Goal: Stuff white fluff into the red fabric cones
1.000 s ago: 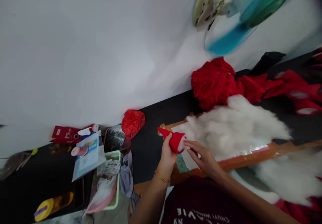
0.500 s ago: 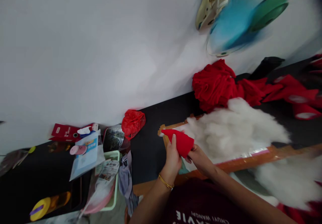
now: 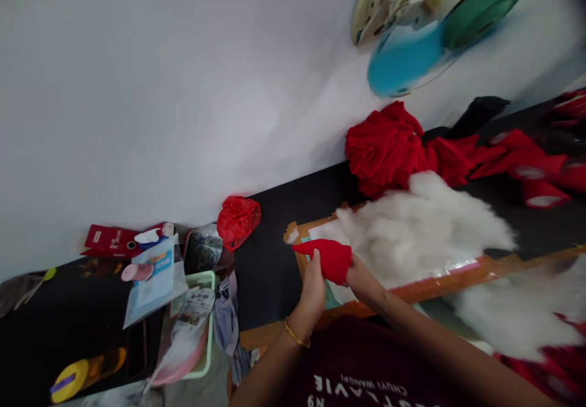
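Note:
A small red cloth cone (image 3: 335, 259) lies across my two hands, over the left end of a shallow tray. My left hand (image 3: 314, 279) is closed around its lower side, with the thumb up along the narrow part. The cone's thin tip points left and bends a little. Into the wide end on the right goes my right hand (image 3: 356, 277); its fingers are hidden inside the cloth. Right beside the hands, a large heap of white stuffing fibre (image 3: 421, 230) covers most of the tray, whose brown taped edge (image 3: 492, 279) shows in front.
Behind the fibre sits a pile of red cloth (image 3: 382, 147), with several red cones (image 3: 544, 193) to its right. More white fibre (image 3: 522, 318) lies lower right. A fan (image 3: 407, 62) hangs on the wall. Leftward are a red plastic bag (image 3: 238, 221), a green-rimmed basket (image 3: 209, 349) and a yellow-lidded bottle (image 3: 68, 382).
My right hand has gone from the cone's rim into its wide opening. The cone now looks fuller there, and its tip is more bent. The view has shifted slightly.

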A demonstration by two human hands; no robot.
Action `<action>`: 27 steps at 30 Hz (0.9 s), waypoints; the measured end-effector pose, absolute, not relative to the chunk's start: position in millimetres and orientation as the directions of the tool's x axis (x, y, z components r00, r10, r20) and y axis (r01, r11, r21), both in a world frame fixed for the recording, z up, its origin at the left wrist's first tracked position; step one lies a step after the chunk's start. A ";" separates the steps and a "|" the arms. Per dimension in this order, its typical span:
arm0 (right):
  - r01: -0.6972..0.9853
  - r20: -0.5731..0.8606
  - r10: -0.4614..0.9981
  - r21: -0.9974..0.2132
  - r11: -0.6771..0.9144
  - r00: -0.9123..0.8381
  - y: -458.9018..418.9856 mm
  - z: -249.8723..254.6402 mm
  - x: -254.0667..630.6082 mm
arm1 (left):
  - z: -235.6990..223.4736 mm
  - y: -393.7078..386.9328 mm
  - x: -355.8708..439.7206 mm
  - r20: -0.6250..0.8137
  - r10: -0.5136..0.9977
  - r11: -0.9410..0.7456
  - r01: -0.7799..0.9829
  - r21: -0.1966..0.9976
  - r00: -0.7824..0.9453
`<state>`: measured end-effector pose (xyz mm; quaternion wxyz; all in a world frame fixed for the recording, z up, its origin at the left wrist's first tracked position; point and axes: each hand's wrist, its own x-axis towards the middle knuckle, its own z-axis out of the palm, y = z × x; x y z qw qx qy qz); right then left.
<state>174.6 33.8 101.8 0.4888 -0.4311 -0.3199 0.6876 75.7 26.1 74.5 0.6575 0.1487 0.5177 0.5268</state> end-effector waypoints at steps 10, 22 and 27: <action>-0.345 -0.392 0.903 -0.834 -0.430 -0.178 37.4 84.0 161.0 | 84.1 33.7 72.7 -0.536 0.830 0.343 -0.618 0.707 -0.153; 0.515 0.272 0.884 -0.731 0.447 -0.381 17.8 73.8 198.3 | 82.6 55.8 53.1 -0.712 0.698 0.541 -0.709 0.453 0.077; 0.610 0.149 0.877 -0.665 0.430 -0.456 26.5 54.3 186.2 | 82.7 45.6 71.4 -0.538 0.843 0.427 -0.583 0.691 -0.019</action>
